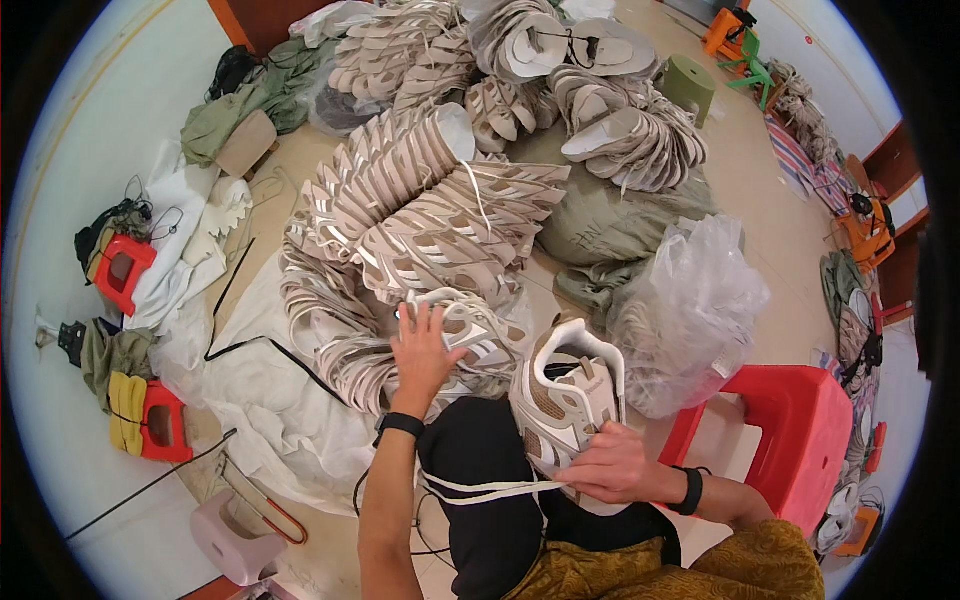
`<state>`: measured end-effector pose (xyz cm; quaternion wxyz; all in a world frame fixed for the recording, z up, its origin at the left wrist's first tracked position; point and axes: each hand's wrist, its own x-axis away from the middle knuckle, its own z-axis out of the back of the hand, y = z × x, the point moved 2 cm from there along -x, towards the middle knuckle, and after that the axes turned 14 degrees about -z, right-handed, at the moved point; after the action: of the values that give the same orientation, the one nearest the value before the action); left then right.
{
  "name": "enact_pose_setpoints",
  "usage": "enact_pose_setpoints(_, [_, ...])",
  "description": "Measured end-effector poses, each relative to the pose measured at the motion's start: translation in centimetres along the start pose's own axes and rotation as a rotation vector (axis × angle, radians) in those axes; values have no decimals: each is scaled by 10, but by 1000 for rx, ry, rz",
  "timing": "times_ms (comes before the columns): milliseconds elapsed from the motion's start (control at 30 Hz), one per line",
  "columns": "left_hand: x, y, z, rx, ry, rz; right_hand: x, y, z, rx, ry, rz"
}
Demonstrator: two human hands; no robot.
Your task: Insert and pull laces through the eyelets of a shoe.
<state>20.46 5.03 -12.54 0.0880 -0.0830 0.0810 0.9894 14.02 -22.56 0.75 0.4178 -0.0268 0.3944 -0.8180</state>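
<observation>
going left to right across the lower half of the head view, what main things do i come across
Yellow cloth → pale pink stool → left hand → shoe → large red stool.

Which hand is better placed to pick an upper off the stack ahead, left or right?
The left hand, I'd judge: its fingers are spread at the near side of the stacked uppers. The right hand is by the beige shoe and appears to pinch a white lace.

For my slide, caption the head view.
Right grip on flat white laces beside a beige-and-brown mesh shoe; left grip over stacked beige shoe uppers.
</observation>
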Motion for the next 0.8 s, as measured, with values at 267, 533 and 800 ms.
enact_pose_setpoints(267, [75, -58, -18, 206, 172, 79, 5, 4, 5, 45, 17, -2])
enact_pose_setpoints(533, [106, -82, -10, 344, 150, 149, 7, 6, 3, 67, -6, -13])
enact_pose_setpoints(800, [109, -82, -11, 413, 192, 171, 3, 3, 4, 45, -17, -31])
